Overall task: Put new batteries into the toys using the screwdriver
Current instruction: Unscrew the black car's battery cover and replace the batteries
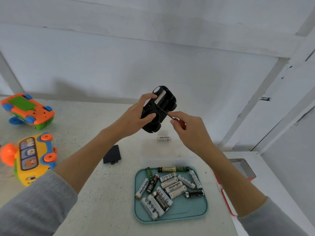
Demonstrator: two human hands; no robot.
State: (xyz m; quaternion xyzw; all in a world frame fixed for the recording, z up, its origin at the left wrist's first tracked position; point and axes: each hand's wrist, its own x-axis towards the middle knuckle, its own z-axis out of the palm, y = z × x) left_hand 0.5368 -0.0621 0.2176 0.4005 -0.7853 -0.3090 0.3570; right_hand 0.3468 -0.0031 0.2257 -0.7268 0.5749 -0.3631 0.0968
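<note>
My left hand (136,114) grips a black toy car (159,109) held up above the table, underside toward me. Its battery bay is open and a white battery (160,97) lies inside. My right hand (189,129) holds a red-handled screwdriver (173,118) whose dark shaft reaches into the car's underside. The black battery cover (112,155) lies on the table below my left forearm. A single white battery (164,139) rests on the table under the car. A teal tray (192,210) near the front holds several loose batteries.
An orange and green toy car (28,110) lies upside down at the far left. A yellow toy bus (32,159) sits in front of it. A red-edged object (226,201) lies at the table's right edge. A white wall stands behind.
</note>
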